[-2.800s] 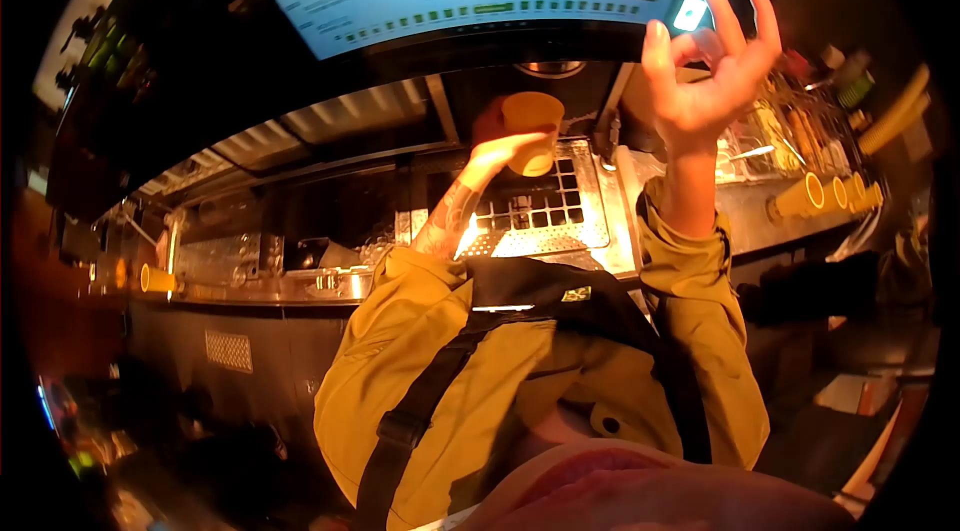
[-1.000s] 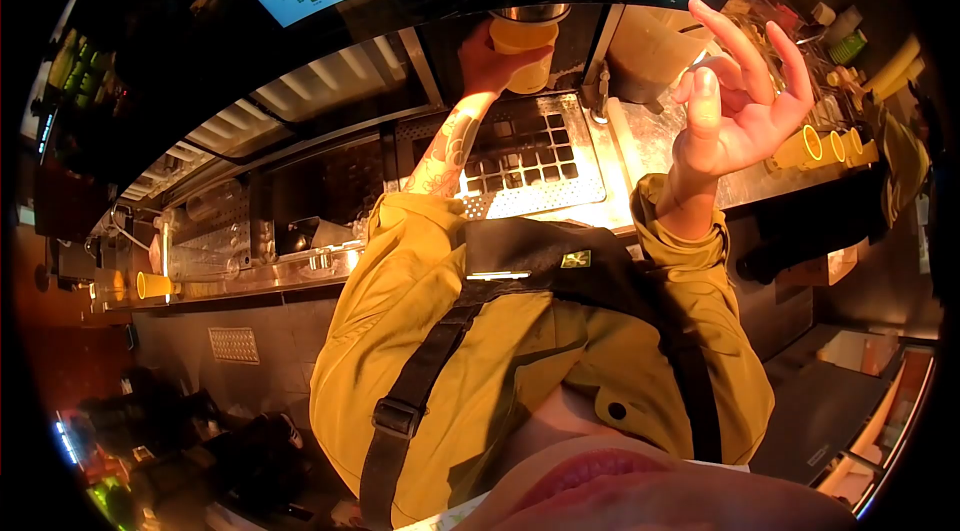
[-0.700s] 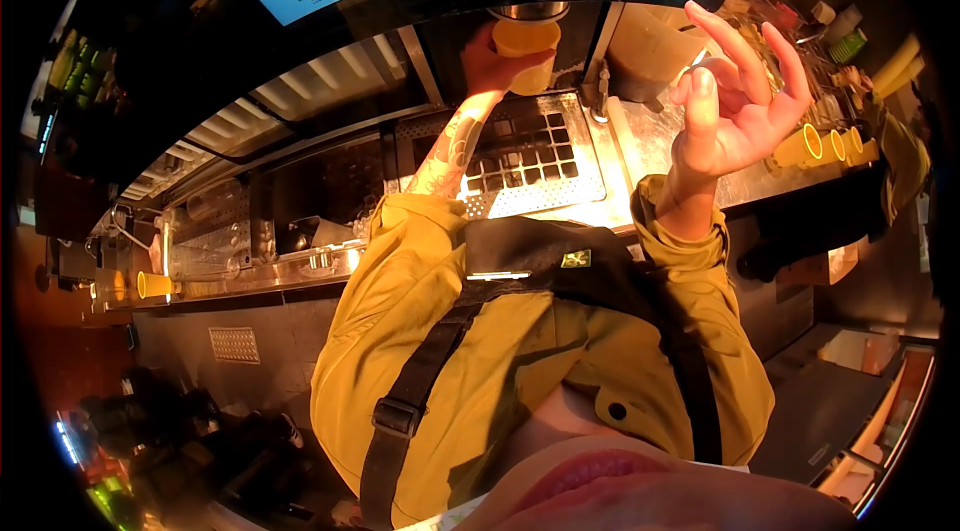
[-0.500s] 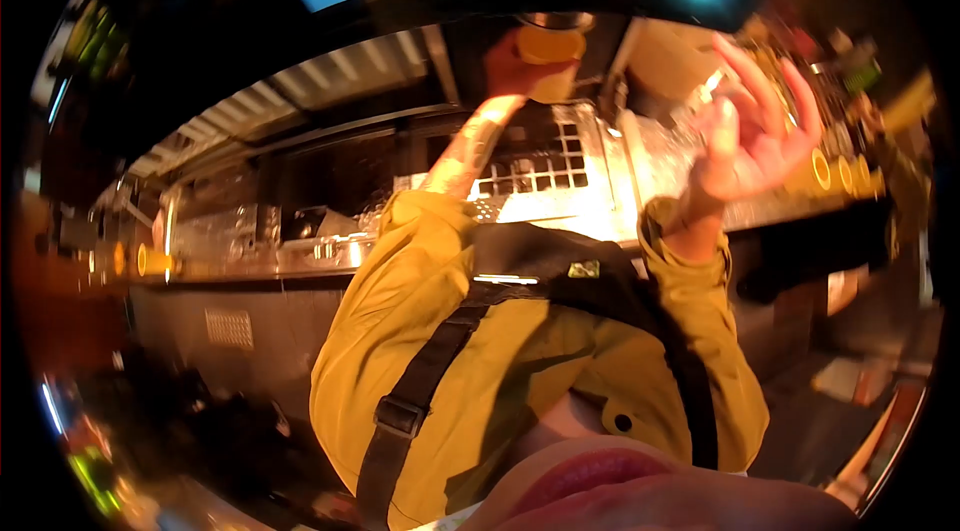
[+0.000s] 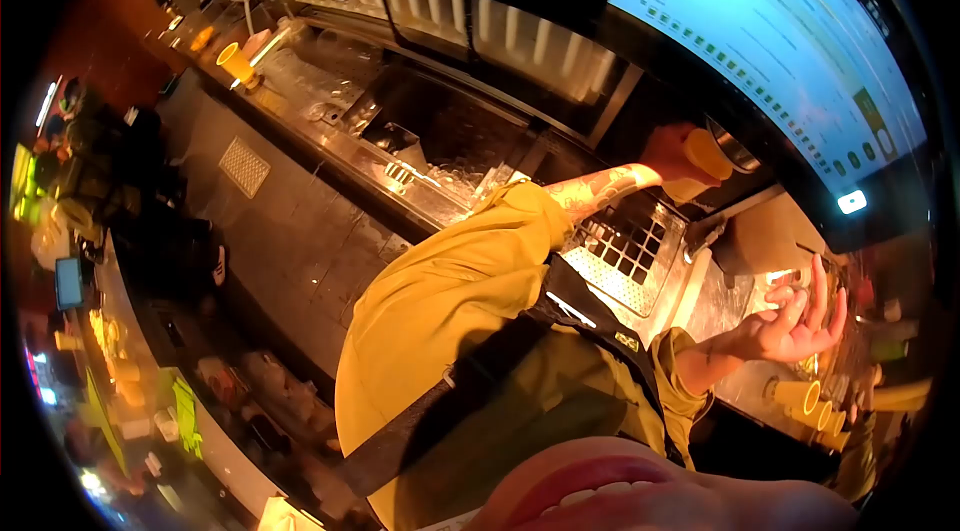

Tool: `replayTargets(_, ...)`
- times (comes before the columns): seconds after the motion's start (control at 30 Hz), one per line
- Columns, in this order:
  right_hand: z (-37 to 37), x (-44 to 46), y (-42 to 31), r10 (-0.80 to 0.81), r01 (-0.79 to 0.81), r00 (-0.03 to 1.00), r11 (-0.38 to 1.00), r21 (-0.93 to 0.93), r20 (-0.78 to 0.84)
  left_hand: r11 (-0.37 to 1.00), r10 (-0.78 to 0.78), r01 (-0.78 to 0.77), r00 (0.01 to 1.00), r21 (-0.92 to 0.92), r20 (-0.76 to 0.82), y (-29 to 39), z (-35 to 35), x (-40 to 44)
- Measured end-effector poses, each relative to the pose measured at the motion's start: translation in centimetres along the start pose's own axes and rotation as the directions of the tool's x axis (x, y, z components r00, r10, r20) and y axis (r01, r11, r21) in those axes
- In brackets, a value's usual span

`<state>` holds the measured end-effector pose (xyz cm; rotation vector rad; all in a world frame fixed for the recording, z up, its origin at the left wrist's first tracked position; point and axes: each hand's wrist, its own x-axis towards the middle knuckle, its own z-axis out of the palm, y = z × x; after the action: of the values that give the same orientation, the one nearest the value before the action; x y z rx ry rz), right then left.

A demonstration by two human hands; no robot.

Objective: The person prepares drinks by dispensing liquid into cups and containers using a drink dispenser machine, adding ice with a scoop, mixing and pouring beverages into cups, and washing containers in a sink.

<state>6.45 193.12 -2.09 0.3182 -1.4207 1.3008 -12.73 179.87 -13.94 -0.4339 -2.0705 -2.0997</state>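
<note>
At the counter, under the dark housing beside the screen, my left hand is closed around a yellow cup. The top of the cup is close to a round metal fitting; whether they touch I cannot tell. A metal drip grate lies below that hand. Over the right part of the counter my right hand is raised, fingers apart and holding nothing. Several yellow cups lie on their sides near it.
A lit screen hangs above the fitting. Along the counter to the left are metal bins and another yellow cup. Behind me another counter carries assorted items. Part of another person's sleeve shows at far right.
My view has swung round to the left, so screen, arms and counter appear tilted and further right. My left hand keeps its hold on the yellow cup; my right hand stays open.
</note>
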Motion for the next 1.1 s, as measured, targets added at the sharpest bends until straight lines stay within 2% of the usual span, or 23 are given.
replayTargets(0.03, -0.2, 0.0, 0.4, -0.001, 0.001, 1.000, 1.000, 0.023, 0.010, 1.000, -0.026, 0.026, 1.000, 0.001, 0.002, 0.2, -0.3, -0.1)
replayTargets(0.07, 0.0, 0.0, 0.6, -0.019, 0.019, 1.000, 0.999, 0.049, 0.001, 0.997, 0.015, -0.013, 0.999, 0.073, -0.037, -0.2, -0.2, -0.1)
replayTargets(0.1, -0.1, 0.0, 0.6, 0.010, -0.010, 1.000, 0.998, 0.057, 0.006, 1.000, -0.001, 0.001, 1.000, -0.010, 0.009, -0.6, -0.2, 0.1)
replayTargets(0.17, 0.3, -0.1, 0.6, 0.044, -0.041, 0.999, 0.993, 0.108, -0.024, 0.999, 0.024, -0.023, 0.999, 0.041, -0.031, -0.7, -0.2, -0.2)
replayTargets(0.33, 1.0, -0.2, 0.0, 0.009, -0.009, 1.000, 0.999, 0.050, 0.003, 0.986, 0.057, -0.050, 0.998, 0.157, -0.038, 0.2, -0.3, -0.4)
replayTargets(0.43, 0.5, -0.1, 0.5, 0.008, -0.009, 1.000, 0.998, 0.060, 0.023, 0.984, 0.029, -0.014, 0.996, 0.178, -0.083, 0.7, -0.2, -0.8)
replayTargets(0.47, 0.5, -0.2, 0.5, 0.015, -0.015, 1.000, 0.999, 0.045, 0.014, 0.983, 0.061, -0.046, 0.995, 0.177, -0.080, 0.2, 0.0, -0.6)
replayTargets(0.57, 0.3, -0.4, 0.6, 0.019, -0.019, 0.999, 1.000, -0.002, 0.031, 0.990, 0.028, -0.023, 0.999, 0.143, -0.039, 0.3, -0.2, -0.6)
replayTargets(0.9, 0.5, -0.5, 0.6, 0.018, -0.020, 0.998, 0.999, 0.028, 0.055, 0.991, 0.052, -0.043, 0.996, 0.127, -0.068, -0.4, 0.0, -0.6)
replayTargets(0.97, 0.1, -0.6, 0.9, 0.058, -0.060, 0.997, 0.998, 0.028, 0.043, 0.989, 0.037, -0.028, 0.998, 0.143, -0.056, -0.5, 0.0, -0.6)
replayTargets(1.07, 0.5, -1.0, 1.4, 0.079, -0.080, 0.995, 0.996, 0.028, 0.059, 0.998, 0.050, -0.049, 0.997, 0.030, -0.064, -1.7, 0.3, -0.4)
replayTargets(1.1, 0.5, -1.0, 1.5, 0.074, -0.076, 0.994, 0.997, 0.024, 0.076, 0.998, 0.009, -0.006, 0.999, 0.068, -0.033, 0.3, -0.2, -1.4)
